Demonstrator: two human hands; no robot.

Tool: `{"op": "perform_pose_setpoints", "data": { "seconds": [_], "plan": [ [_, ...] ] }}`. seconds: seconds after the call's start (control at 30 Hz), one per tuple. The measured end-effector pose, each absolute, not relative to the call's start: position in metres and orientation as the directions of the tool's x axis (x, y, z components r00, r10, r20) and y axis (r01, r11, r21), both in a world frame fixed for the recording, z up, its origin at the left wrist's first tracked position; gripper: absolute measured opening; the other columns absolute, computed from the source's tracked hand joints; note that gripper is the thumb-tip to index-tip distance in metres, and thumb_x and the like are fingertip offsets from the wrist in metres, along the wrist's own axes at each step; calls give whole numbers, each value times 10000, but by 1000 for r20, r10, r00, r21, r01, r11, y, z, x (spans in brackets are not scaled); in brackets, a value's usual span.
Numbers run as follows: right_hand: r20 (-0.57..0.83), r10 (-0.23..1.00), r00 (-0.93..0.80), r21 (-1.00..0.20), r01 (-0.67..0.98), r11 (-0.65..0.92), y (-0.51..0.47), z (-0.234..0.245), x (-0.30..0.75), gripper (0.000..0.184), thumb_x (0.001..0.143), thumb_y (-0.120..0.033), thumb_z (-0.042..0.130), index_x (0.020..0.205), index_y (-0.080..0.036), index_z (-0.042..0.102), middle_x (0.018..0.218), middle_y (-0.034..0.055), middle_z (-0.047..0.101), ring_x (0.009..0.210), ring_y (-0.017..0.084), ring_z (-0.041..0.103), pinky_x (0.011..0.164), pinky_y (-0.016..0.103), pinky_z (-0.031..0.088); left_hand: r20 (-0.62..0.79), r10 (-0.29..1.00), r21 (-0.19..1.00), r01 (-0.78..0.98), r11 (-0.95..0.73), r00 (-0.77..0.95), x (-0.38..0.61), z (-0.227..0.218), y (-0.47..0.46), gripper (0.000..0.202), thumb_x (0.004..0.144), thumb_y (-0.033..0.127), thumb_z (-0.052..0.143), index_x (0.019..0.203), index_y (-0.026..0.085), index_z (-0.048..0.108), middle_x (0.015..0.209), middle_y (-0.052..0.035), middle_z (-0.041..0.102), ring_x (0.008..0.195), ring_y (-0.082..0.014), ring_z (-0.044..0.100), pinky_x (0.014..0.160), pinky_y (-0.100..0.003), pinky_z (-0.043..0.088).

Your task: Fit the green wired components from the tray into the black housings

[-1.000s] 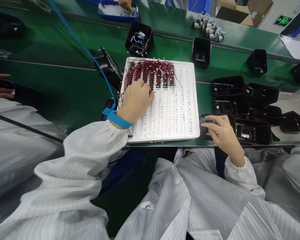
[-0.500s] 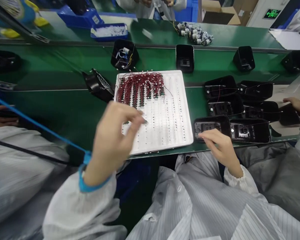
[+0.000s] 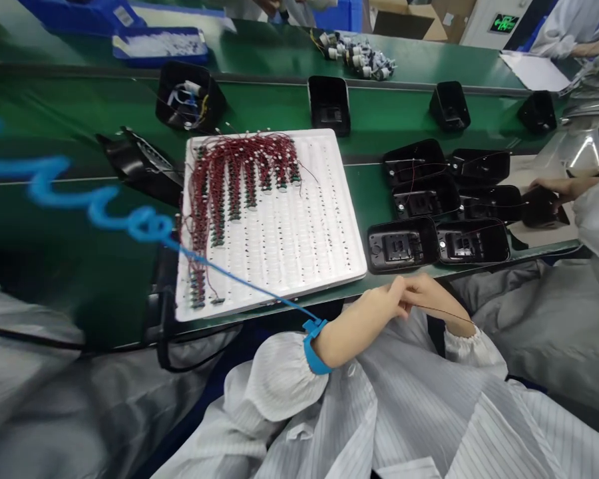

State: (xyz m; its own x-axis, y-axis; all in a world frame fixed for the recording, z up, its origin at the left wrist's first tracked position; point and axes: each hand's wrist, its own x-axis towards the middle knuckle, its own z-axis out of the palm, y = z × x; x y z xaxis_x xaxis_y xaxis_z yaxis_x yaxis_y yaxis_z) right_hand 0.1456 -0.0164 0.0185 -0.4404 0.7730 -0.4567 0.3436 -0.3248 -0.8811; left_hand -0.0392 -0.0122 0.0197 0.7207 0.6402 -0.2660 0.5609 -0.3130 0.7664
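My left hand [image 3: 377,311], with a blue wrist strap [image 3: 313,346], meets my right hand [image 3: 425,298] just off the front edge of the bench. The fingers of both are closed and touch one another. From between them a thin dark wire [image 3: 442,311] runs out across my right wrist. Whatever is at its other end is hidden by the fingers. To the left lies a white foam tray [image 3: 304,239] with rows of small slots. Small green boards with dark red wires [image 3: 234,186] fill its left and far rows. Black plastic housings [image 3: 403,245] lie close beyond my hands.
A coiled blue cord [image 3: 150,223] stretches from the strap over the tray. A black speaker-like part [image 3: 140,163] leans against the tray's left side. More black housings [image 3: 329,105] stand along the belt. At right, another person's hand [image 3: 562,189] holds a black part.
My left hand has moved from above the tray, right and toward me, to meet my right hand. The right hand has drawn back from the housings. The view has shifted to the right.
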Motion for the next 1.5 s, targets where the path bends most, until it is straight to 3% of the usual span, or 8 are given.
{"op": "perform_pose_setpoints", "data": {
  "seconds": [0.3,0.43,0.6,0.77,0.87,0.97,1.27,1.5],
  "plan": [
    [-473,802,-365,-848,435,-303,-22,11,158,236,882,-384,714,810,-162,751,726,30,747,598,149,704,614,255,577,-381,700,666,705,-245,604,-18,-4,-17,215,937,151,557,1101,227,442,952,-59,730,862,-203,750,742,-273,551],
    [-336,879,-337,-804,590,-81,-19,18,164,121,909,-199,665,833,-167,754,720,9,742,634,114,675,653,222,505,-203,753,785,563,-256,626,-26,-10,-16,143,942,173,576,1011,232,466,999,-53,718,886,-201,737,746,-293,569],
    [-143,941,-307,-778,623,85,-20,18,162,106,942,-229,645,918,-178,734,849,25,762,718,130,671,674,234,482,24,874,943,279,-181,485,-33,-26,-20,122,970,135,503,1054,224,500,906,-11,710,800,-153,735,686,-240,578],
    [146,956,-255,-473,830,294,-25,-2,143,196,1010,-191,508,952,-156,692,914,87,718,832,191,647,760,303,503,61,951,947,283,-151,302,-14,-46,-15,131,959,89,454,1005,207,485,904,-28,670,702,-132,676,620,-228,537],
    [193,939,-287,-244,912,329,-28,-10,136,278,1039,-165,417,1020,-142,694,954,120,695,883,224,615,781,343,509,76,967,948,284,-145,242,-7,-53,-12,143,961,85,436,1021,205,483,893,-27,653,680,-129,648,611,-228,511],
    [183,906,-381,-160,898,410,-29,-11,140,312,1038,-127,401,1161,-135,688,1002,123,702,919,220,614,797,341,534,89,972,953,265,-147,220,-7,-54,-12,151,965,86,425,1037,204,486,854,-8,651,640,-118,625,586,-216,492],
    [157,778,-608,-255,736,627,-11,-1,164,357,1052,-145,425,1306,-166,675,1080,118,720,989,179,664,835,307,608,229,950,922,265,-282,213,-13,-55,-16,105,1024,140,465,1075,195,538,812,25,702,636,-94,666,617,-194,539],
    [130,849,-512,-268,806,527,31,9,157,261,1014,-226,572,1183,-180,765,976,90,764,886,179,701,803,303,602,367,898,803,405,-437,242,-21,-71,-24,234,1076,250,420,1239,162,564,1014,-74,733,925,-164,728,840,-279,593]
  ]
}}
